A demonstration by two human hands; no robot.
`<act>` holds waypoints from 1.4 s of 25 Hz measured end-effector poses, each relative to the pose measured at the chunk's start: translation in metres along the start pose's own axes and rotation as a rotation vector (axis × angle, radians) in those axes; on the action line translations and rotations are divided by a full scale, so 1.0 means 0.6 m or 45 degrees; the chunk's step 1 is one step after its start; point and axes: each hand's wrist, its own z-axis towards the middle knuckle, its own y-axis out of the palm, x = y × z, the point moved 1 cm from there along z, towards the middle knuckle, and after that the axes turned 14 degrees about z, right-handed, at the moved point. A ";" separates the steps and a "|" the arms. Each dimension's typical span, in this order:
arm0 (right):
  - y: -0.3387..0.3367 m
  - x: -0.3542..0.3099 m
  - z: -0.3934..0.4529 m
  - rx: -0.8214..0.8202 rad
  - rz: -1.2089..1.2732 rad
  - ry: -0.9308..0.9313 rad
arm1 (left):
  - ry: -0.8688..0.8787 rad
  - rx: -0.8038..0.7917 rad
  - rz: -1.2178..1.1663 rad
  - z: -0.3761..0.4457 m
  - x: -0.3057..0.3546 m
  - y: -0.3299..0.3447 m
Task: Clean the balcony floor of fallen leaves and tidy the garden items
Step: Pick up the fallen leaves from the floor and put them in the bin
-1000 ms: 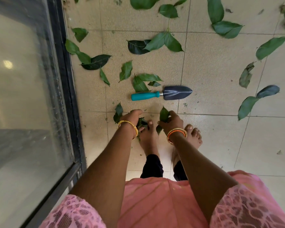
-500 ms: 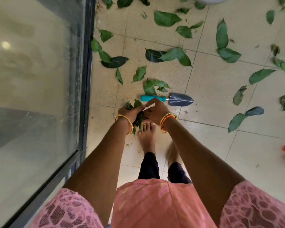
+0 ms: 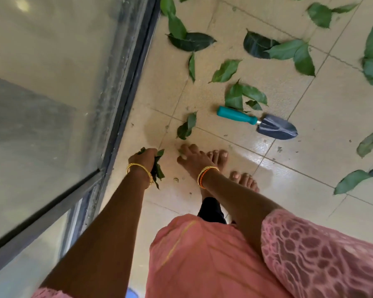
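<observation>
Green leaves lie scattered over the beige tiled floor. The closest leaf is just ahead of my hands; a pair of leaves touches the trowel's handle. My left hand grips a bunch of picked leaves low beside the door frame. A little to the right, my right hand hovers over the floor with fingers loosely spread and a tiny green scrap at its fingertips. A small trowel, teal-handled with a dark blade, lies on the floor further ahead to the right.
A glass sliding door with a dark frame runs along the left side. My bare feet stand right behind the right hand. More leaves spread across the far and right tiles.
My hands have parted: the right hand has let the leaf go into the left hand's bunch and moved away to the right. The view has swung, so the trowel sits farther right.
</observation>
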 end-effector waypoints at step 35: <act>-0.278 0.034 -0.191 0.693 1.050 0.406 | 0.296 -0.415 0.069 -0.262 0.142 0.127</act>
